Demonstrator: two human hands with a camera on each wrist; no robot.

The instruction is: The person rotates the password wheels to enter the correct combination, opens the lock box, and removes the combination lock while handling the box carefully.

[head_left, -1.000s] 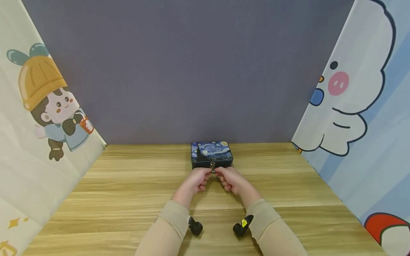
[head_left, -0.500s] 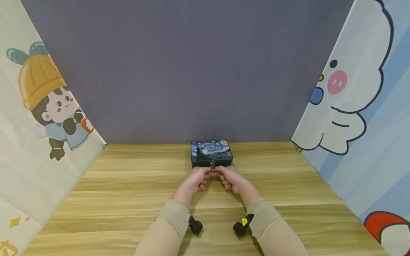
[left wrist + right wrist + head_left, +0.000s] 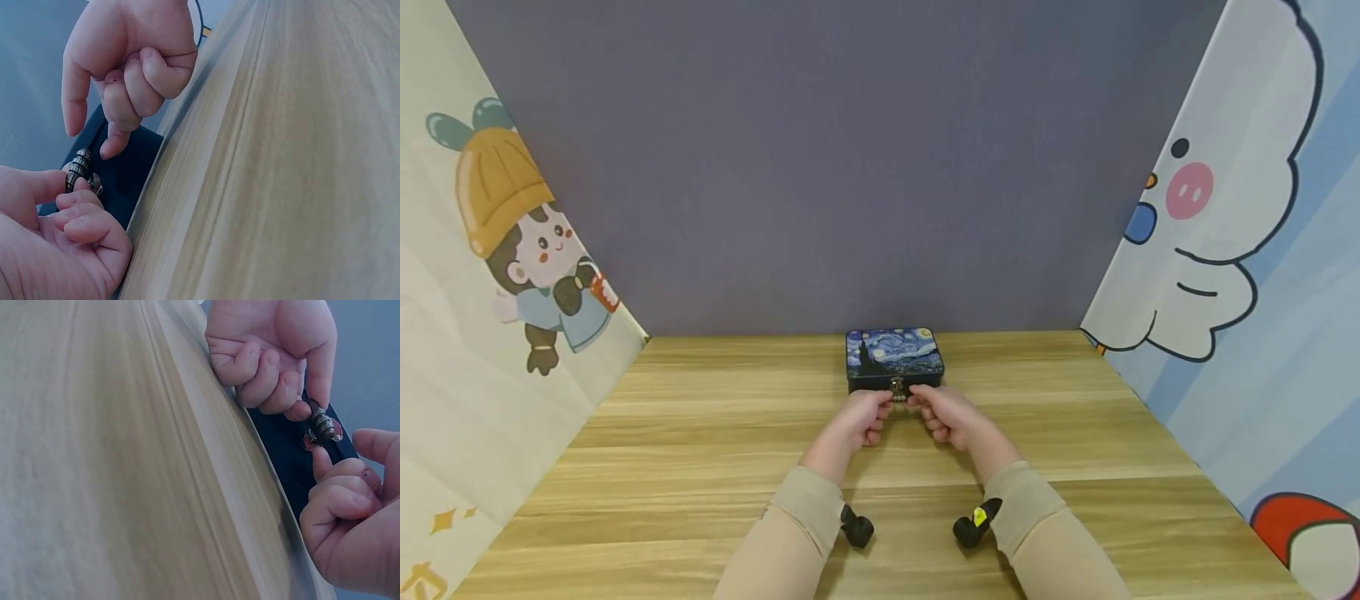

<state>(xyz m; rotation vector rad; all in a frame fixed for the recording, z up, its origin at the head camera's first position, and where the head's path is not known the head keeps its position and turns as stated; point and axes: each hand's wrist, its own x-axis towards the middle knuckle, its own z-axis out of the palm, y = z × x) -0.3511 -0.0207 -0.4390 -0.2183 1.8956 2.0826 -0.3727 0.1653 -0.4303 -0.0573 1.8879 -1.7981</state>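
Note:
A small tin box (image 3: 893, 354) with a swirling blue night-sky picture on its lid sits closed at the back of the table. At its front latch (image 3: 897, 384) is a small metal combination padlock (image 3: 79, 164) with ringed dials. My left hand (image 3: 859, 417) pinches one end of this padlock between thumb and index finger, its other fingers curled. My right hand (image 3: 951, 415) is just right of the padlock, thumb and index finger spread apart with nothing between them. Its index fingertip (image 3: 321, 461) is close by the dials, and the remaining fingers are bent.
The wood-grain table (image 3: 715, 442) ends at a grey back panel (image 3: 865, 167) right behind the box. Cartoon-printed sheets flank it: one cream sheet (image 3: 445, 350) at left, one blue and white sheet (image 3: 1240, 400) at right. Small black wrist cameras (image 3: 857, 528) stick out from both sleeves.
My right thumb and index finger have come away from the padlock and parted, and the right hand and forearm have shifted slightly right. The left hand keeps its pinch.

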